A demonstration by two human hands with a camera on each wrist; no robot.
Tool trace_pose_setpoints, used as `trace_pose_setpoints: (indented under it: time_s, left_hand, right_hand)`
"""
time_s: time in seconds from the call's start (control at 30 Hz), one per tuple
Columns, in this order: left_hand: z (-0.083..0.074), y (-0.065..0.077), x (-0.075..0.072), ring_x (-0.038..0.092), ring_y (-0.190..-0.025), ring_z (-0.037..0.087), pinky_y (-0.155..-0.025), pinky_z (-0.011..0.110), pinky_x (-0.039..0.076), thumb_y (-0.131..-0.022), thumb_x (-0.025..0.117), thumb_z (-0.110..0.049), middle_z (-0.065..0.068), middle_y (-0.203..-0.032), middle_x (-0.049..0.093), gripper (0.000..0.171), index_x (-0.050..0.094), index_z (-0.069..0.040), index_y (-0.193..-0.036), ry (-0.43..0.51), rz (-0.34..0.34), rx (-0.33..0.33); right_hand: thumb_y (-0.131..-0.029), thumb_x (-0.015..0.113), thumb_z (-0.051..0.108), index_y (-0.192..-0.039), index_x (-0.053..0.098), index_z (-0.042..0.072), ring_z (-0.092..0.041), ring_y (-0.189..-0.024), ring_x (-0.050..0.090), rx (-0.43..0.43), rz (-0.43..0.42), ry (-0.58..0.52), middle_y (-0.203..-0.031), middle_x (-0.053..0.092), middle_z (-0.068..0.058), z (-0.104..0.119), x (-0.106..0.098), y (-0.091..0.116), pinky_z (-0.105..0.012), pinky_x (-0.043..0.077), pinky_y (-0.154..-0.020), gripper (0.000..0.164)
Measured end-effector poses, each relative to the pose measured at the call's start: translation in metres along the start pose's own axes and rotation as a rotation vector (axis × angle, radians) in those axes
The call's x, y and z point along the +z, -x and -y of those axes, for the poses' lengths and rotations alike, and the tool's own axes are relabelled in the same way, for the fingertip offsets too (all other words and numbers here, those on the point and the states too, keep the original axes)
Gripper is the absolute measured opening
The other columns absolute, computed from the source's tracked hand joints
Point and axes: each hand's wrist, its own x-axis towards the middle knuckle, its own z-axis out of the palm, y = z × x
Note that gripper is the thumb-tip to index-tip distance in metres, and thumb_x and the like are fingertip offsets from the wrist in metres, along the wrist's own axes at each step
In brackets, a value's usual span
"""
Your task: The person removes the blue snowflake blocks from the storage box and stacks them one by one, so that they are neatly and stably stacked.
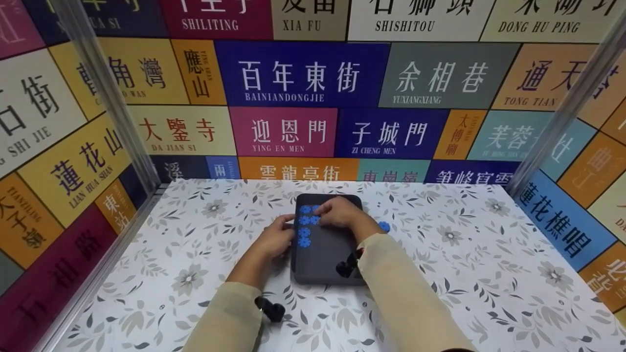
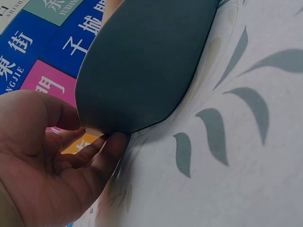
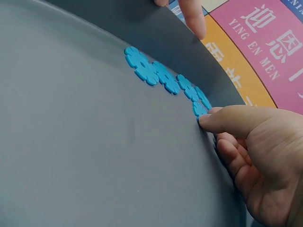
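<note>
A dark grey tray (image 1: 315, 264) with raised walls lies on the table. Several blue plastic snowflake discs (image 1: 304, 232) form two columns along its left side, the left one longer. My left hand (image 1: 278, 237) is at the tray's left side; in the left wrist view its thumb and fingers pinch the tray wall (image 2: 142, 61). Over the upper part of the tray, my right hand (image 1: 340, 213) reaches to the second column. The right wrist view has its thumb and fingertips pinching a blue disc (image 3: 199, 109) near the far wall, partly covered by the thumb.
One more blue disc (image 1: 384, 226) lies on the table right of the tray, beside the right forearm. A floral cloth (image 1: 195, 254) covers the table. Panels with printed place names (image 1: 283, 132) stand behind and at both sides. Small black devices (image 1: 271, 310) sit at both wrists.
</note>
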Motion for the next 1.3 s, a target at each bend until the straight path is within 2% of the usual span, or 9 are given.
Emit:
trace_pose_setpoints:
  time_s: [0.13,0.3,0.37,0.63,0.7,0.9,1.07,1.17,1.3]
  left_hand:
    - [0.001,0.001,-0.001,0.066,-0.097,0.026,-0.059,0.028,0.047,-0.098,0.051,-0.012,0.022,-0.146,0.063,0.061,0.049,-0.009,-0.159,0.006,-0.004,0.012]
    - [0.001,0.001,-0.003,0.067,-0.096,0.025,-0.058,0.028,0.047,-0.098,0.051,-0.013,0.020,-0.146,0.064,0.061,0.049,-0.010,-0.159,-0.016,-0.009,0.002]
    - [0.000,0.001,-0.003,0.067,-0.096,0.024,-0.059,0.028,0.047,-0.098,0.051,-0.014,0.019,-0.146,0.064,0.061,0.049,-0.011,-0.159,-0.025,-0.011,-0.008]
    - [-0.003,0.001,-0.003,0.068,-0.112,0.026,-0.079,0.029,0.053,-0.098,0.053,-0.016,0.016,-0.149,0.063,0.060,0.051,-0.013,-0.158,-0.043,-0.018,-0.031]
    - [-0.003,0.001,-0.003,0.068,-0.114,0.027,-0.079,0.030,0.053,-0.099,0.053,-0.016,0.016,-0.150,0.063,0.060,0.051,-0.014,-0.158,-0.038,-0.020,-0.037]
    - [-0.003,0.002,-0.001,0.068,-0.107,0.026,-0.066,0.031,0.051,-0.099,0.053,-0.016,0.017,-0.149,0.063,0.060,0.050,-0.013,-0.159,-0.012,-0.007,-0.028]
    - [-0.004,0.002,0.000,0.065,-0.099,0.024,-0.064,0.031,0.049,-0.098,0.052,-0.015,0.017,-0.147,0.062,0.061,0.048,-0.013,-0.159,0.005,0.013,-0.039]
    - [-0.004,0.001,0.000,0.065,-0.096,0.023,-0.062,0.032,0.049,-0.098,0.053,-0.015,0.016,-0.146,0.063,0.061,0.048,-0.014,-0.159,0.010,0.014,-0.050]
    - [-0.004,0.000,-0.002,0.065,-0.094,0.023,-0.060,0.031,0.048,-0.099,0.054,-0.015,0.014,-0.145,0.064,0.061,0.048,-0.015,-0.159,0.009,0.006,-0.055]
  right_hand:
    - [-0.085,0.083,0.020,-0.116,0.084,0.025,-0.016,-0.094,0.064,0.006,0.002,0.022,-0.120,0.080,0.001,0.002,0.002,-0.002,-0.030,0.051,-0.078,0.032]
    - [-0.086,0.083,0.020,-0.112,0.081,0.020,-0.018,-0.093,0.065,-0.013,-0.024,-0.019,-0.110,0.078,-0.002,0.001,0.003,-0.002,-0.035,0.055,-0.083,0.027]
    - [-0.089,0.081,0.020,-0.111,0.081,0.019,-0.019,-0.094,0.066,-0.016,-0.043,-0.039,-0.111,0.078,-0.003,0.001,0.003,-0.002,-0.037,0.056,-0.085,0.023]
    - [-0.099,0.073,0.021,-0.116,0.083,0.018,-0.017,-0.089,0.070,-0.010,-0.102,-0.065,-0.102,0.080,-0.005,-0.002,0.003,-0.003,-0.034,0.057,-0.081,0.020]
    - [-0.100,0.072,0.021,-0.116,0.082,0.016,-0.017,-0.087,0.071,-0.012,-0.110,-0.084,-0.101,0.080,-0.005,-0.002,0.003,-0.003,-0.033,0.057,-0.078,0.020]
    - [-0.100,0.071,0.017,-0.115,0.080,0.012,-0.015,-0.080,0.071,-0.030,-0.141,-0.172,-0.095,0.079,-0.006,0.003,0.003,-0.003,-0.030,0.057,-0.073,0.018]
    - [-0.101,0.070,0.011,-0.119,0.079,0.005,-0.015,-0.078,0.072,-0.057,-0.177,-0.284,-0.099,0.080,-0.013,0.013,-0.001,0.000,-0.028,0.059,-0.073,0.021]
    - [-0.100,0.071,0.011,-0.119,0.080,0.005,-0.015,-0.078,0.073,-0.052,-0.202,-0.328,-0.102,0.080,-0.014,0.021,-0.007,0.004,-0.034,0.063,-0.076,0.022]
    - [-0.100,0.071,0.013,-0.120,0.079,0.004,-0.014,-0.080,0.073,-0.041,-0.213,-0.422,-0.108,0.079,-0.014,0.034,-0.014,0.013,-0.050,0.064,-0.091,0.023]
